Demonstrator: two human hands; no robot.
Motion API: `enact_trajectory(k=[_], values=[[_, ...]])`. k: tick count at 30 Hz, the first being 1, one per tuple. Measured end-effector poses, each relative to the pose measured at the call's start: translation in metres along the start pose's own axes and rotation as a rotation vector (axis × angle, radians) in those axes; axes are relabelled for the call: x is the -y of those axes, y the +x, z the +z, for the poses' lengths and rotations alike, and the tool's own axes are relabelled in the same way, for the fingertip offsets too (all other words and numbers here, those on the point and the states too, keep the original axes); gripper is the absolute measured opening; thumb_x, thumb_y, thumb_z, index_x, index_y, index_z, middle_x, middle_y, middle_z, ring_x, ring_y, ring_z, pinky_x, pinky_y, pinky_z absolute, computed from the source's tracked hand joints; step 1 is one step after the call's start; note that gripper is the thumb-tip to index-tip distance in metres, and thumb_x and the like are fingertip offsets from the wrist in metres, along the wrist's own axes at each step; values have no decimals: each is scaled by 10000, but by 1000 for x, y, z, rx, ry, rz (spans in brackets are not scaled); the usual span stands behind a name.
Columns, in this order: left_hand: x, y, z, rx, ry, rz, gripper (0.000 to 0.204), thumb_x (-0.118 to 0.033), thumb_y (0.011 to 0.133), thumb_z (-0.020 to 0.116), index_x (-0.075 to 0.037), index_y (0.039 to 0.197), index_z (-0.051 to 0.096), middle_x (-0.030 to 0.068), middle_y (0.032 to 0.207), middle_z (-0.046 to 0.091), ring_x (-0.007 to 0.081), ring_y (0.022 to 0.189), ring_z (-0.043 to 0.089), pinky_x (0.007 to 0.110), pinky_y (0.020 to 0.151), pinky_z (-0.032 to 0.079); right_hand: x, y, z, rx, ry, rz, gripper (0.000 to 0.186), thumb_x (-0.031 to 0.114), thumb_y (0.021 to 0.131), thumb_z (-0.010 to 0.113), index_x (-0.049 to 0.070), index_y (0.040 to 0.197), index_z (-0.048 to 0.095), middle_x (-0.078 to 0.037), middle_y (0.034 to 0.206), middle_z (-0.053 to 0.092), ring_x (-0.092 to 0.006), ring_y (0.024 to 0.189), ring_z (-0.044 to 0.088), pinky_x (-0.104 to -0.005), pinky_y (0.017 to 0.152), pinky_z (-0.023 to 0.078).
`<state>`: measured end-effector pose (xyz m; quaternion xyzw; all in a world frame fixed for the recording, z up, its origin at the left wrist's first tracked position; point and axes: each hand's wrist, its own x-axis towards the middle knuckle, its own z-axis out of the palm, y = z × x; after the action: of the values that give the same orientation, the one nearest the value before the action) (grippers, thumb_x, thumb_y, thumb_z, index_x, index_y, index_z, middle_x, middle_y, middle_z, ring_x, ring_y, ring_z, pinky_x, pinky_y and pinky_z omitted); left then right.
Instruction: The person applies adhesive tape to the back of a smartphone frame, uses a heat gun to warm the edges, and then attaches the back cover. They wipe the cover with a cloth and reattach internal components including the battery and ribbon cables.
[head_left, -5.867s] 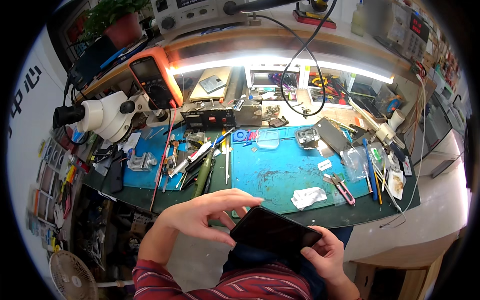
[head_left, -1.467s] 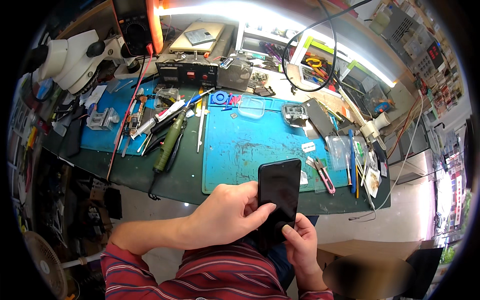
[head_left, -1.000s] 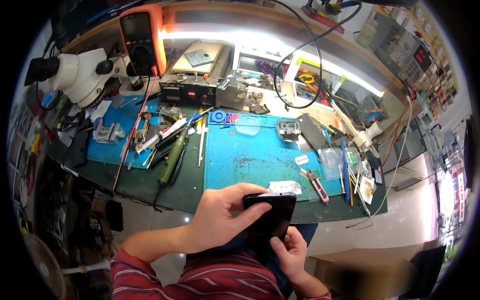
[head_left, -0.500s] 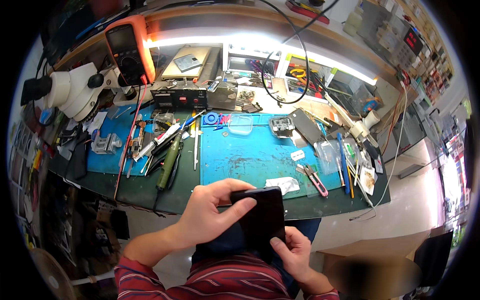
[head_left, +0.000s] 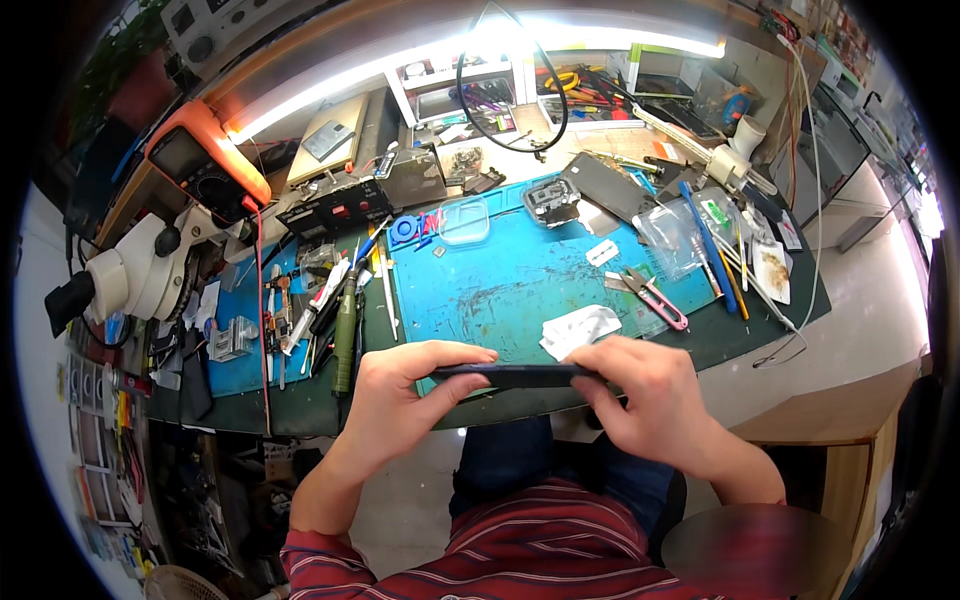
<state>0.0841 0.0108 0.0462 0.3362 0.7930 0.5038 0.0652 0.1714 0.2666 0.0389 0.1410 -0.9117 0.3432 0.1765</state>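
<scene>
A dark smartphone (head_left: 512,376) is held level between both hands above the bench's front edge, seen edge-on so its faces are hidden. My left hand (head_left: 408,393) pinches one end between thumb and fingers. At the opposite end, my right hand (head_left: 640,400) grips it the same way. Just beyond the phone, a crumpled white tissue (head_left: 578,330) lies on the blue work mat (head_left: 480,290). Pink-handled snips (head_left: 655,300) rest to the right of the tissue, and a small white piece (head_left: 602,252) lies behind it.
An orange multimeter (head_left: 205,160) and a white microscope (head_left: 135,275) stand at the left. A clear plastic box (head_left: 464,220) and a dark metal part (head_left: 551,200) sit at the mat's back. A green screwdriver-like tool (head_left: 343,340) lies left; blue tweezers (head_left: 708,245) lie right.
The phone has turned from showing its dark face to edge-on and level. My right hand has moved up to its right end. The view has shifted and tilted.
</scene>
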Motion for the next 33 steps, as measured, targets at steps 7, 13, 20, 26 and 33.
enact_trajectory(k=[7,13,20,26,33], values=[[5,-3,-1,-97,-118,-186,196,-60,869,780,-17,1060,773,101,982,782,149,857,745,266,758,576,-8,25,12,28,158,55,167,190,825,783,90,949,736,-76,832,712,-272,727,688,-363,625,538],[11,-2,-9,-68,-67,-128,199,-62,857,787,-17,1050,771,99,984,780,166,876,748,275,778,580,-14,28,18,79,218,51,147,192,829,785,87,925,748,-83,788,700,-273,704,682,-364,622,532],[3,10,-12,17,-22,80,238,-17,823,801,-4,1052,738,104,1064,766,195,952,745,301,813,592,-7,30,12,81,171,-32,155,111,814,786,66,956,746,-74,838,719,-247,722,695,-332,629,535],[9,8,-7,49,51,195,242,-10,790,815,-18,1019,735,105,1050,763,249,983,747,334,834,605,0,27,13,61,121,-128,173,92,801,788,66,967,747,-57,861,729,-235,721,697,-323,632,538],[10,11,-8,8,172,258,382,-64,773,849,-30,1124,704,126,1169,726,276,1169,678,375,985,552,3,22,15,18,66,-111,158,152,834,777,79,968,734,-64,849,712,-241,737,699,-320,626,544]])
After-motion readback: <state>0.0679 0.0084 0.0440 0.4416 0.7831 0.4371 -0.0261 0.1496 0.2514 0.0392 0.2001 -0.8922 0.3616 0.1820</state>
